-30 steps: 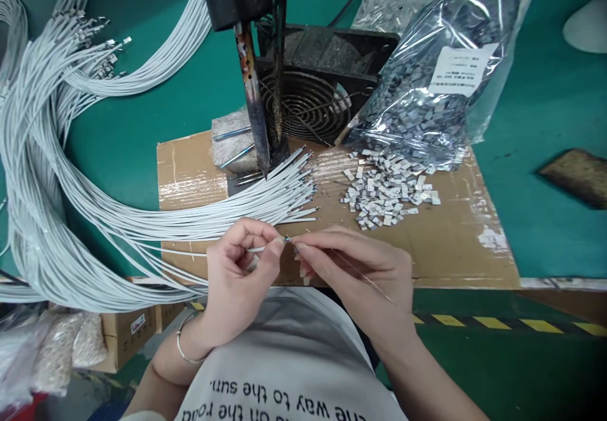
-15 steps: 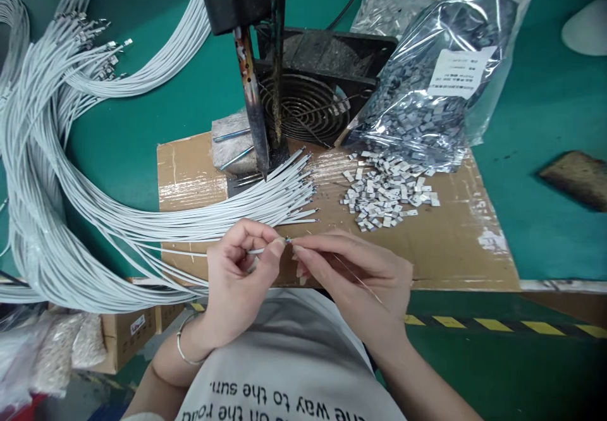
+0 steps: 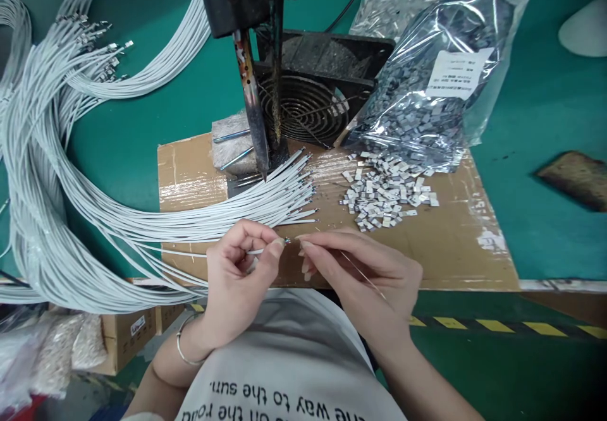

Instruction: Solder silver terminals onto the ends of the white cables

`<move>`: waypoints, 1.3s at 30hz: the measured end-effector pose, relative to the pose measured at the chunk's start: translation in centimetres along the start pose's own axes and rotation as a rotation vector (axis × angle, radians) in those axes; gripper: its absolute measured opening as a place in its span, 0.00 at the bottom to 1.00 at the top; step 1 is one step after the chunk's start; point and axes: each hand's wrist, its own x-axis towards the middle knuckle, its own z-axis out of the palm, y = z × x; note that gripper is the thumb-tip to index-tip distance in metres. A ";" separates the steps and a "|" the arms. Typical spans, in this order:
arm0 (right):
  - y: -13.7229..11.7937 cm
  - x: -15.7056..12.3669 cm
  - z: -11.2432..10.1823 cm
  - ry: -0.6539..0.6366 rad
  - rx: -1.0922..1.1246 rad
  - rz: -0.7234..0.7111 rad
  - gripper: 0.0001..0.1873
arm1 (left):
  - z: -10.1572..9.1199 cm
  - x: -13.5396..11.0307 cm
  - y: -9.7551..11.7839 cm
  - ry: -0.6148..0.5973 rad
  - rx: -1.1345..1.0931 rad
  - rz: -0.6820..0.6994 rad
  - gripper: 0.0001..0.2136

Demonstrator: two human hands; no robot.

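My left hand point(image 3: 244, 275) pinches a white cable point(image 3: 255, 252) close to its stripped end. A little tuft of coloured wire ends point(image 3: 287, 240) sticks out past the thumb. Across a small gap, my right hand point(image 3: 360, 269) has thumb and forefinger together, and a thin pale wire-like strand point(image 3: 364, 274) runs through its grip and along the palm. What the strand is made of I cannot make out. Just beyond both hands lies a fanned bundle of white cables point(image 3: 237, 209) with dark tips. A heap of small flat metal-and-white pieces point(image 3: 386, 190) sits on the cardboard point(image 3: 465, 244).
A soldering iron point(image 3: 253, 98) hangs tip down over the cable bundle, beside a foil-wrapped block point(image 3: 232, 143). Behind stands a black fan point(image 3: 308, 108). A clear bag of small parts point(image 3: 422, 105) leans at the right. More white cables point(image 3: 38, 219) fill the left side.
My right hand has drawn slightly to the right, opening a gap from the cable's wire ends. My left hand and the cable have stayed put.
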 end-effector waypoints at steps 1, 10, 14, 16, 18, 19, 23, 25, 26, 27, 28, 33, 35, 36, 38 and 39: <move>0.1 0.0 0.0 -0.012 0.006 -0.005 0.14 | 0.0 0.0 0.0 0.001 -0.002 -0.003 0.04; 0.1 0.3 0.4 -0.064 0.011 -0.013 0.13 | 0.1 0.0 0.2 -0.002 0.001 0.004 0.05; 0.1 0.2 0.3 -0.056 -0.082 -0.112 0.16 | 0.1 0.1 0.4 -0.014 -0.003 -0.010 0.05; 0.4 0.0 0.1 -0.048 -0.133 -0.203 0.20 | 0.1 0.2 0.4 -0.019 -0.001 -0.020 0.05; 0.7 -0.2 -0.1 -0.032 -0.180 -0.268 0.23 | 0.1 0.3 0.3 -0.019 0.002 -0.022 0.05; 0.8 -0.2 -0.2 -0.018 -0.196 -0.283 0.24 | 0.1 0.3 0.2 -0.015 0.004 -0.023 0.05; 0.7 -0.1 -0.5 -0.001 -0.206 -0.248 0.21 | 0.1 0.3 0.1 0.003 0.017 -0.029 0.05; 0.5 0.1 -0.4 -0.024 -0.157 -0.161 0.17 | 0.1 0.2 0.1 0.007 0.022 -0.022 0.04; 0.4 0.2 -0.3 -0.038 -0.123 -0.113 0.15 | 0.2 0.2 0.1 0.008 0.024 -0.015 0.04; 0.3 0.2 -0.2 -0.052 -0.085 -0.066 0.14 | 0.2 0.2 0.1 0.011 0.027 -0.007 0.04; 0.3 0.3 0.0 -0.063 -0.044 -0.028 0.12 | 0.2 0.1 0.1 0.014 0.031 0.001 0.04; 0.8 0.1 0.4 -0.087 0.147 0.102 0.07 | 0.2 0.0 0.0 0.030 0.046 0.014 0.05; 0.7 0.1 0.5 -0.092 0.170 0.139 0.06 | 0.2 0.0 0.0 0.032 0.047 0.018 0.05; 0.7 0.2 0.5 -0.090 0.174 0.152 0.07 | 0.2 -0.1 0.0 0.032 0.044 0.020 0.05; 0.4 0.2 0.5 -0.084 0.173 0.156 0.08 | 0.3 -0.1 0.0 0.032 0.034 0.022 0.05; 0.3 0.2 0.6 -0.076 0.164 0.150 0.09 | 0.3 -0.1 0.0 0.031 0.029 0.022 0.05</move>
